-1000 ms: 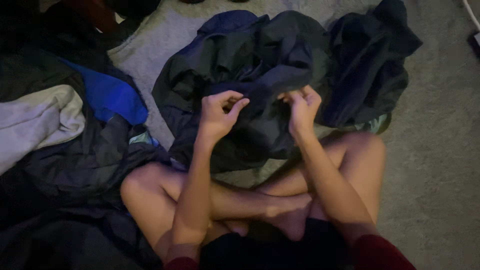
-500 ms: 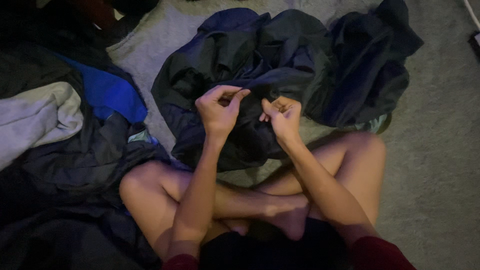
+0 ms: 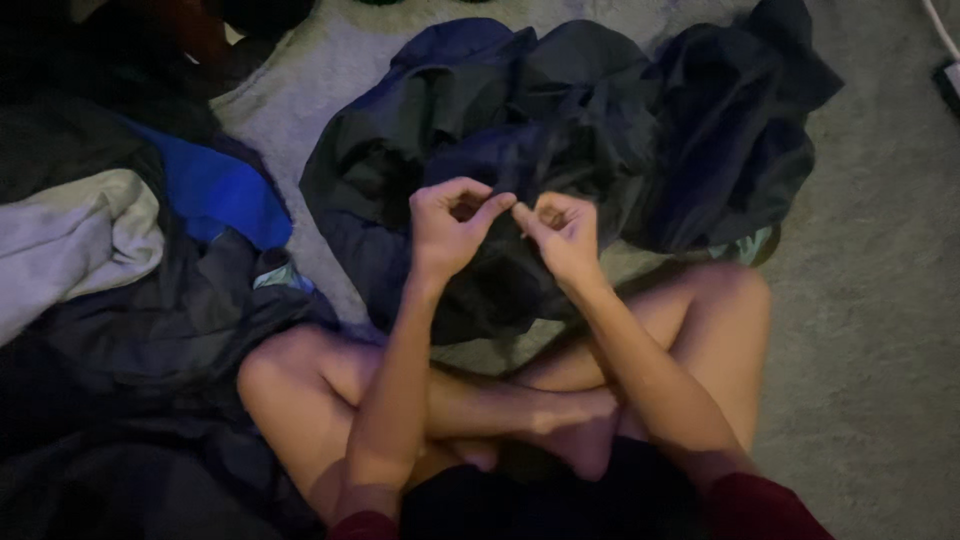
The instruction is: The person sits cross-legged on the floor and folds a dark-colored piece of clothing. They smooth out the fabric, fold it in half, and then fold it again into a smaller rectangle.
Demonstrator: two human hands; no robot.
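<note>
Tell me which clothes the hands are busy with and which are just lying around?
Busy with:
left hand
right hand
dark garment, pinched by both hands

Lying about:
blue cloth
pale grey garment
dark pile
black garment

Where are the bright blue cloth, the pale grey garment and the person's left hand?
Blue cloth (image 3: 215,195), head view, on its flat middle.
Grey garment (image 3: 75,240), head view, on its folded top.
Left hand (image 3: 450,225), head view, on the back of the hand, which pinches dark fabric.
</note>
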